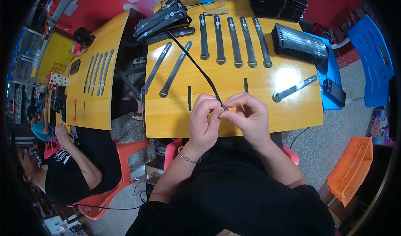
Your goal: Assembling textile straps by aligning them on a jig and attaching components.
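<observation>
In front of me, my left hand [205, 121] and my right hand [249, 118] meet above the near part of the yellow table [167, 119]. Both pinch the near end of a long, narrow black strap [195, 64], seen nearly edge-on. It runs up and left toward a pile of black straps [165, 22]. My fingers cover its tip, so the detail there is hidden. Two short black strips, one on the left [189, 98] and another on the right [246, 85], lie beyond my hands. Several flat grey straps [234, 43] with ringed ends lie spaced out farther back.
A bundle of dark straps [298, 43] sits at the right, below a black stack [277, 2]. One grey strap [294, 89] lies near the right edge. A black phone-like device [334, 93] rests on a blue stool [330, 75]. Another person [79, 165] sits at the left table [96, 106].
</observation>
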The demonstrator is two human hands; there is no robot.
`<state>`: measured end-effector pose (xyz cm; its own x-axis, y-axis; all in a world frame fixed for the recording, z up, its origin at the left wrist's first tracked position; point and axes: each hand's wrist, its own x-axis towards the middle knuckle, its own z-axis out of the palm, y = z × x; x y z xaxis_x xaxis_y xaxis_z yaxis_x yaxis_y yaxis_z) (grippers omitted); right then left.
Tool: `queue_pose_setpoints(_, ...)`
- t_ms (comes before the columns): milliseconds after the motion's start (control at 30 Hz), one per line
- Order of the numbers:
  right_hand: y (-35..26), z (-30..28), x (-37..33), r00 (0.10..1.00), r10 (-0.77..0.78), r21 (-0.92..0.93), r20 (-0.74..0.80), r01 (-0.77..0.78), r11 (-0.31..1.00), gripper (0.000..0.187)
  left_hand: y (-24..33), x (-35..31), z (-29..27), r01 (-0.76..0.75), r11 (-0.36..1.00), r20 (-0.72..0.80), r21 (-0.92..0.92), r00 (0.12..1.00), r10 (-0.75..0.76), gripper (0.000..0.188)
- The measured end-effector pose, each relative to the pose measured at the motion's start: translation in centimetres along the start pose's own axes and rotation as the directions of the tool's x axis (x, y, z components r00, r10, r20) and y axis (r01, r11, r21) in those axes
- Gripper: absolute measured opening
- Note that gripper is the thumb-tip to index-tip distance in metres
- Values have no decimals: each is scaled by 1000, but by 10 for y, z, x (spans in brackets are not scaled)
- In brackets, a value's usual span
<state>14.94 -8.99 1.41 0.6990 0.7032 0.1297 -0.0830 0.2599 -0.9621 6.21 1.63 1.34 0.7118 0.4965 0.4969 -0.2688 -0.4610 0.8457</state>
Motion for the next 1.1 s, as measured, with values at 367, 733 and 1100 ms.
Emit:
queue_pose_setpoints(367,-10,1,-12,999,-7,-32,-40,6,999,11,15,-11,6,46,999,-13,25,999,-46,6)
queue_pose_setpoints(733,-9,8,-21,991,-46,-141,-123,28,990,8,21,-14,11,-35,978,-47,204,998,46,4)
queue_pose_setpoints(1100,-14,5,-11,986,-119,-119,-120,105,987,8,22,-5,9,-88,981,-23,173,995,93,5)
